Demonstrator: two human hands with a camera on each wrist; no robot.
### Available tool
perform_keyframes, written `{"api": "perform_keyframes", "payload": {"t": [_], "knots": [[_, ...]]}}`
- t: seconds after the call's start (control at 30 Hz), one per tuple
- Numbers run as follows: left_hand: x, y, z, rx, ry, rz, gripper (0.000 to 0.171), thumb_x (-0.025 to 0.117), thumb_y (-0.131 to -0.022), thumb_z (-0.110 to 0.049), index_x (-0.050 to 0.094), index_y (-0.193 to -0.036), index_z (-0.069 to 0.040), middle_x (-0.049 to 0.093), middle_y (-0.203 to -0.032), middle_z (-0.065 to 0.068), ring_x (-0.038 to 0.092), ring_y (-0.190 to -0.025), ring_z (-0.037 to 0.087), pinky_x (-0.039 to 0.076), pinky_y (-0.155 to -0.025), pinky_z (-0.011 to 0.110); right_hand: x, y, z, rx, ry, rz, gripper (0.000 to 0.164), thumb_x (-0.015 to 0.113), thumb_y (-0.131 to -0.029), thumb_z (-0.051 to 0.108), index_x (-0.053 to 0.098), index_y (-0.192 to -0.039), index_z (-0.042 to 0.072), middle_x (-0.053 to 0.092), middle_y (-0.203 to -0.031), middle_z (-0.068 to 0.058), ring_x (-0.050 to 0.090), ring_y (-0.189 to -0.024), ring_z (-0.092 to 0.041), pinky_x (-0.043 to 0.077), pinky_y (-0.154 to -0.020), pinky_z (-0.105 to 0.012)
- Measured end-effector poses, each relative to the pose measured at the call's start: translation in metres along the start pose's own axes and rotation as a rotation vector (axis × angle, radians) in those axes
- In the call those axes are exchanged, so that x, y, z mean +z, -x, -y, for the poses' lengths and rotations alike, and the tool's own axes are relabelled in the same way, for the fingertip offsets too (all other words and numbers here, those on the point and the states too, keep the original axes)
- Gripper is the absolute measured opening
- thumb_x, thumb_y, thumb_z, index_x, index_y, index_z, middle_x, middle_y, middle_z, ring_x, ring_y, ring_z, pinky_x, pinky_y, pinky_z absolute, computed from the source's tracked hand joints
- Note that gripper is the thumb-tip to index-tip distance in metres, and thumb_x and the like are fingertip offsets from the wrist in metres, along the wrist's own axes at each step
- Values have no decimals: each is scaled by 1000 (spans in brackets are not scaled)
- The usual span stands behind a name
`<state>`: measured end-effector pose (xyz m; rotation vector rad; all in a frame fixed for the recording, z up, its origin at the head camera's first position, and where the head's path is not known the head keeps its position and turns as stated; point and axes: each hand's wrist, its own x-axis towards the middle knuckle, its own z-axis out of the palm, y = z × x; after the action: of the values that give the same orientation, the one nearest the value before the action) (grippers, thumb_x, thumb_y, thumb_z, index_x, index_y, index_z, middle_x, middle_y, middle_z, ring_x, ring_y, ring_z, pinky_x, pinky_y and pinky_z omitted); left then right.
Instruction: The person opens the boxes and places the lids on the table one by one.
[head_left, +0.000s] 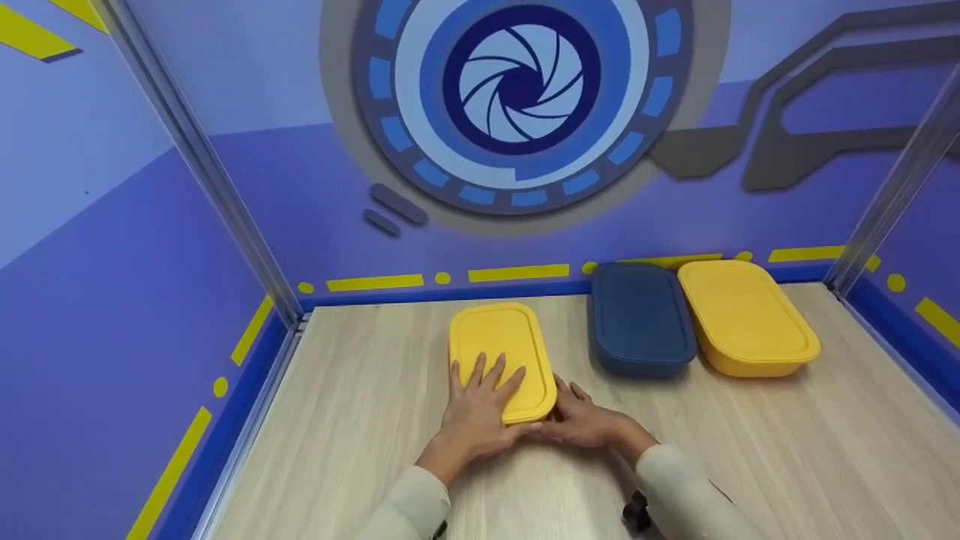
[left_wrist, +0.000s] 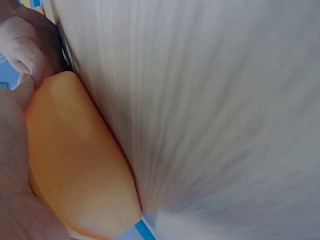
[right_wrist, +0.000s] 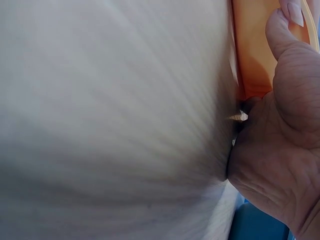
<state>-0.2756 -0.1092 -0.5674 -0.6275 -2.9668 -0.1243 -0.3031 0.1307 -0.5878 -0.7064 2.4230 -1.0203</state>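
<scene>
Head view: the left hand (head_left: 476, 420) lies with fingers spread and straight on the lid of a yellow, rounded-rectangular, matte lidded box (head_left: 495, 330), which sits under that hand and reaches beyond its fingertips. The right hand (head_left: 589, 424) grips the box's near right corner, thumb at the near end, fingers round the side and partly hidden; in both wrist views the two thumbs meet there. Beyond the right hand, to its right, stands a dark blue, rounded-rectangular lidded box (head_left: 643, 315); farther right is a second yellow lidded box (head_left: 746, 311). All rest on a pale wood-grain table (head_left: 337, 420).
</scene>
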Motion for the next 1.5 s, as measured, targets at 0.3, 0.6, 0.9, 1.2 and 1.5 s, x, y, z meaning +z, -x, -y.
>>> {"api": "perform_keyframes", "payload": {"t": [0.3,0.6,0.9,1.2,1.5], "knots": [[2,0,2,19,-27,-16,90,41,-93,-88,31,-169,-39,32,-178,3,27,-166,38,17,-127,76,1,0,0,-11,-12,2,98,64,-102,60,14,-173,16,-3,-181,-20,-5,-169,-44,-8,-130,-72],[1,0,2,14,-2,-18,93,35,-92,-92,33,-168,-38,32,-178,4,26,-167,38,15,-128,76,0,1,1,47,-13,-22,105,66,-98,64,13,-173,13,-1,-181,-20,-5,-167,-49,-5,-131,-71],[1,1,0,21,-61,-27,88,44,-95,-85,31,-169,-37,33,-177,4,28,-165,39,19,-126,77,1,0,0,16,-6,-13,103,66,-100,61,11,-173,14,-3,-181,-21,-5,-168,-48,-6,-131,-72],[0,1,1,20,-14,-19,88,46,-94,-85,34,-168,-38,33,-177,4,27,-166,39,17,-126,77,1,2,-1,-25,-8,-3,101,66,-102,57,10,-173,12,-3,-181,-22,-5,-168,-46,-7,-130,-72],[0,0,2,26,24,-6,90,44,-94,-87,34,-168,-36,32,-178,6,25,-166,40,15,-127,78,1,1,0,-23,0,-6,99,65,-102,59,12,-173,14,-2,-181,-22,-5,-168,-44,-8,-130,-71]]}}
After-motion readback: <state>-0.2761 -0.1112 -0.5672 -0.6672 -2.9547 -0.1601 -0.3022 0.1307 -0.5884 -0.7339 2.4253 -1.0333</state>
